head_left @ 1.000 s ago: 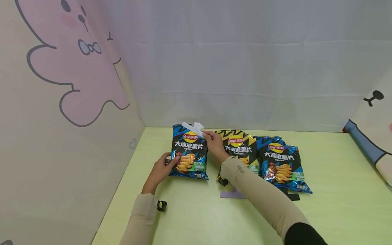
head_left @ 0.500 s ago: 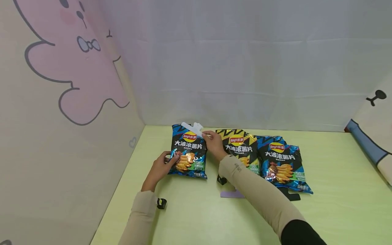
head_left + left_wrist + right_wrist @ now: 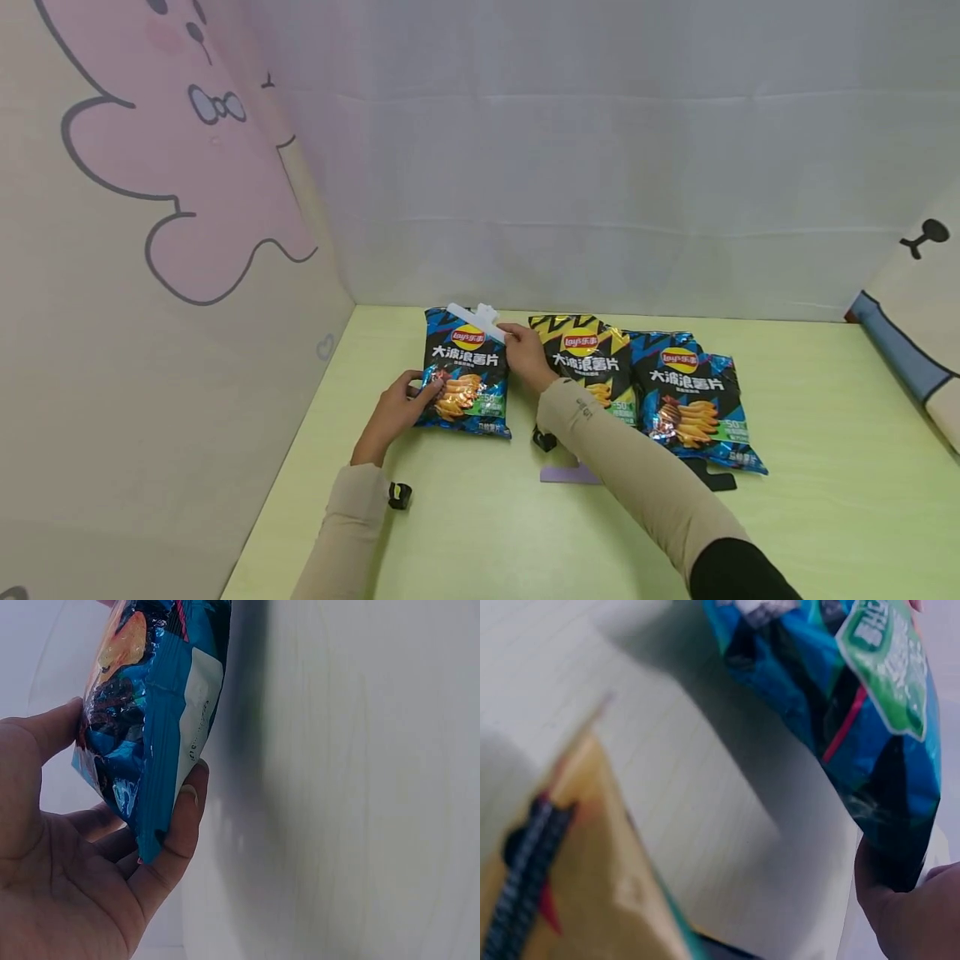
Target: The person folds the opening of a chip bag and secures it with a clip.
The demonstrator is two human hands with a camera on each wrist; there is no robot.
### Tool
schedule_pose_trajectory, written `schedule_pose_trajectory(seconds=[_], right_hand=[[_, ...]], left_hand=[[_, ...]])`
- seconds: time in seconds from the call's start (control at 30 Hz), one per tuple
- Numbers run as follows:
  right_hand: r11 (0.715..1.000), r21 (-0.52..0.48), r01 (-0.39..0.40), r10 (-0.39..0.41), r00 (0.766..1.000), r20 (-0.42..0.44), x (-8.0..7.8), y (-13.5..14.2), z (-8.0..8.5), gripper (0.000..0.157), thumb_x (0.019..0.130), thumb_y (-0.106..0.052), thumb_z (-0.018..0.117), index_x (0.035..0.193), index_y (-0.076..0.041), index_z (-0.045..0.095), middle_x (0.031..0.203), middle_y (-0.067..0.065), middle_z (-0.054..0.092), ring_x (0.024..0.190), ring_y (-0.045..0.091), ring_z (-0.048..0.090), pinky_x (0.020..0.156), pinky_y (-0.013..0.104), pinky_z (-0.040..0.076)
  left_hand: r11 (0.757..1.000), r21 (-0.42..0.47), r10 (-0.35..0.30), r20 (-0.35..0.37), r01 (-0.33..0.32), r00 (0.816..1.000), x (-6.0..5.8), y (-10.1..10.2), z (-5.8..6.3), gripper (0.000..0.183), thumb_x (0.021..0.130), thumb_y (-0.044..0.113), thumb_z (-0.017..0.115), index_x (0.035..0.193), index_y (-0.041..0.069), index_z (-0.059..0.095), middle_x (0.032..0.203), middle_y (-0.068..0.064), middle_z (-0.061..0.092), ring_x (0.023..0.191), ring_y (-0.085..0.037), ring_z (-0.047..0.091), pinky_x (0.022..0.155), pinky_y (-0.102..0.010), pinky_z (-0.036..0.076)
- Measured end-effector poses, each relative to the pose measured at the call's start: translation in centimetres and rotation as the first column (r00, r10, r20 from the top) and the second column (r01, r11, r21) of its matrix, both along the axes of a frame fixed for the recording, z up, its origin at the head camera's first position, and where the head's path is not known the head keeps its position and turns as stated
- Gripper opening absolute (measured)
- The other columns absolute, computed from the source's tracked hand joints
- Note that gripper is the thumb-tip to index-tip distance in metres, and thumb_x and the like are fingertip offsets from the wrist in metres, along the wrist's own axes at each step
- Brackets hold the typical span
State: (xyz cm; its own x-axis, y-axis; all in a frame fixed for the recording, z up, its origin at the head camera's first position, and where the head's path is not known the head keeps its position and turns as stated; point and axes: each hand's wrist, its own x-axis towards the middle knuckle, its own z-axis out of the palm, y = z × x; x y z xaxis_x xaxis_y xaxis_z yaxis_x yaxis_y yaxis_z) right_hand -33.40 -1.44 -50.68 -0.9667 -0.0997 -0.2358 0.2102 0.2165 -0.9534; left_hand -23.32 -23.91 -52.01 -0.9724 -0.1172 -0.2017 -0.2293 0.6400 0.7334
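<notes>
A blue-and-black bag of chips (image 3: 467, 400) is held tilted up at the table's left back, its printed front toward the head camera. Fingers and thumb of my left hand (image 3: 395, 408) grip its lower left edge; in the left wrist view the thumb is on the front and fingers lie behind. A white bag clip (image 3: 474, 318) slants across the bag's top right corner. My right hand (image 3: 527, 354) pinches that corner by the clip's lower end. The right wrist view shows my thumb (image 3: 877, 889) against the foil, the other fingers mostly hidden.
Right of my hands lie a yellow-and-black chip bag (image 3: 581, 342), partly behind my right forearm, and blue chip bags (image 3: 690, 408) overlapping. A purple clip (image 3: 568, 475) and a black clip (image 3: 712, 477) show at their lower edges. A pale curtain (image 3: 600, 208) rises behind.
The held bag has shifted very slightly right and toward me, with the clip and both hands following. Both grips stay the same, and the other bags stay in place.
</notes>
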Motion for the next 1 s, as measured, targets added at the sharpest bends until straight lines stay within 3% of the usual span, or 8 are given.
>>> schedule_pose_trajectory(seconds=[0.2,0.47,0.7,0.8,0.9,1.0], right_hand=[[1.000,-0.005,0.016,-0.015,1.000,0.025,0.0,0.2,-0.4,0.038,0.108,-0.011,0.041,0.140,-0.014,0.059,0.149,0.013,0.052,0.133,0.034,0.054,0.111,0.050,0.047],[1.000,-0.024,0.017,-0.016,0.998,0.054,0.3,0.2,-0.8,0.046,0.100,0.000,0.041,0.141,-0.012,0.058,0.145,0.015,0.054,0.126,0.035,0.059,0.104,0.049,0.052],[1.000,-0.005,0.013,-0.013,0.998,0.058,0.4,0.2,-0.8,0.046,0.100,0.000,0.043,0.142,-0.013,0.057,0.150,0.014,0.050,0.131,0.036,0.056,0.107,0.050,0.051],[1.000,0.017,0.020,-0.020,0.999,0.032,0.4,0.2,-0.8,0.046,0.099,0.001,0.043,0.142,-0.011,0.057,0.149,0.015,0.051,0.122,0.030,0.060,0.099,0.044,0.054],[0.998,0.049,0.035,-0.036,0.999,0.012,0.5,0.2,-0.8,0.048,0.098,0.003,0.042,0.141,-0.011,0.057,0.148,0.016,0.053,0.092,0.024,0.057,0.075,0.034,0.049],[0.996,0.080,0.046,-0.047,0.999,0.011,0.6,0.2,-0.6,0.050,0.096,0.003,0.041,0.141,-0.010,0.058,0.148,0.016,0.052,0.091,0.025,0.054,0.074,0.035,0.045]], left_hand=[[1.000,0.005,-0.016,0.009,0.015,1.000,0.0,0.4,-0.3,0.061,0.099,0.054,0.055,0.140,0.009,0.052,0.113,-0.019,0.070,0.098,-0.027,0.067,0.076,-0.036,0.054],[1.000,-0.009,-0.012,0.025,0.013,1.000,0.2,0.8,-0.9,0.064,0.098,0.058,0.055,0.140,0.009,0.053,0.113,-0.018,0.071,0.098,-0.026,0.067,0.078,-0.037,0.054],[1.000,-0.023,-0.003,0.042,0.004,0.999,0.3,1.0,-0.9,0.065,0.098,0.058,0.055,0.140,0.008,0.053,0.113,-0.018,0.071,0.097,-0.026,0.067,0.078,-0.037,0.055],[1.000,-0.029,-0.007,0.034,0.008,0.999,0.2,1.1,-0.8,0.064,0.098,0.057,0.055,0.140,0.009,0.054,0.113,-0.017,0.071,0.097,-0.026,0.067,0.079,-0.038,0.054],[0.999,-0.034,-0.012,0.030,0.013,0.999,0.1,1.2,-0.7,0.063,0.098,0.057,0.056,0.140,0.009,0.054,0.113,-0.018,0.070,0.098,-0.026,0.067,0.082,-0.040,0.055],[0.999,-0.030,-0.018,0.028,0.019,0.999,0.0,1.2,-0.6,0.064,0.098,0.057,0.055,0.140,0.008,0.053,0.115,-0.018,0.070,0.100,-0.027,0.067,0.083,-0.041,0.055]])
